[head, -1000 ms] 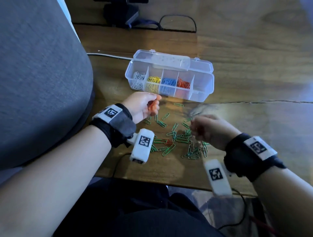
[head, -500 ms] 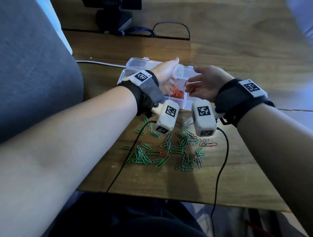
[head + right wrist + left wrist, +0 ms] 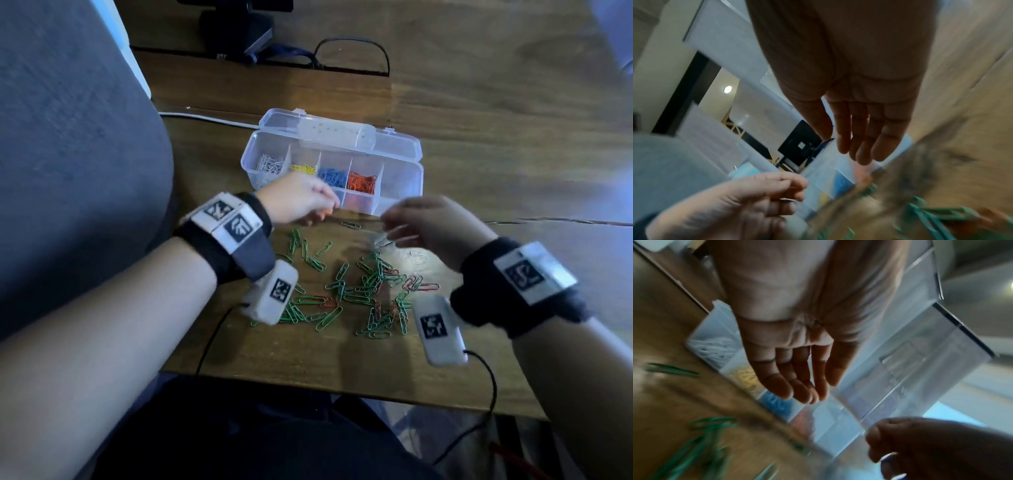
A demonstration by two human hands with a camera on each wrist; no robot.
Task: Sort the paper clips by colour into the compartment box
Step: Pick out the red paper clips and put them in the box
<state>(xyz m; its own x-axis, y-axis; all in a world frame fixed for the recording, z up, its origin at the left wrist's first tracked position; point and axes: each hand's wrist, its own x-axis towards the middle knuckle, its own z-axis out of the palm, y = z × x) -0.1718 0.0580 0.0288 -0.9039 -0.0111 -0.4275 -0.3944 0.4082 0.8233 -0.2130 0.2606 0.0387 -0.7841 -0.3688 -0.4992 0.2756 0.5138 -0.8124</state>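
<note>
The box [image 3: 400, 178] stands on the counter [image 3: 479, 144], with its clear lid folded back on the far side. In its far row, from left to right, the compartments hold white clips [image 3: 270, 164], yellow clips [image 3: 303, 169], blue clips [image 3: 331, 176] and orange clips [image 3: 362, 181]; the compartment at the right end looks without clips. Near the box, between the two forearms, loose clips [image 3: 356, 291] lie scattered on the counter, mostly green ones, with a few red ones [image 3: 416, 282] mixed in on the right part of the heap. One green clip [image 3: 351, 225] lies alone just beside the near wall of the box. The left hand [image 3: 298, 202] hovers above the counter at the near left corner of the box; in the left wrist view its fingers [image 3: 785, 386] are almost straight and close together, and they hold nothing. The right hand [image 3: 435, 226] hovers near the right part of the box, above the far edge of the heap; in the right wrist view its fingers [image 3: 865, 146] are also extended and relaxed, with nothing between them. Both hands are blurred in the head view. Each wrist has a black band with white marker tags. A grey cushion [image 3: 68, 154] fills the left side, and a black device [image 3: 236, 27] with cables stands far on the counter.
</note>
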